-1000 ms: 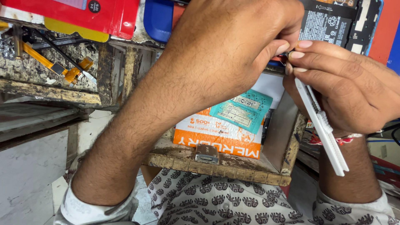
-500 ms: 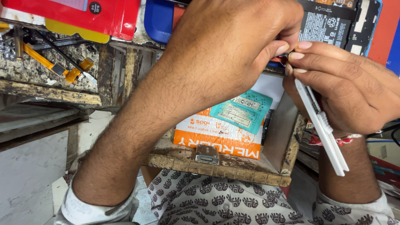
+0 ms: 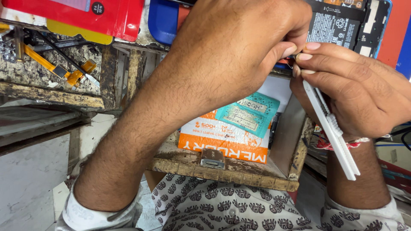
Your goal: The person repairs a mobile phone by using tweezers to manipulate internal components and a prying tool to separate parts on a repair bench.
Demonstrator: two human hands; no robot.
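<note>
While the left hand (image 3: pixel 239 47) pinches a tiny dark part, too small to identify, at its fingertips, the right hand (image 3: pixel 355 90) grips a flat white ribbed strip (image 3: pixel 332 128) slanting down above the open wooden drawer (image 3: pixel 222 169)

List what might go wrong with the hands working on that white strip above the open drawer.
1. The left hand and right hand pinch something tiny at their fingertips; if it slips, it would likely drop into the wooden drawer among the orange packet and teal packet, or past it.
2. The white strip juts out of the right hand unsupported, so it may bend or snag.
</note>
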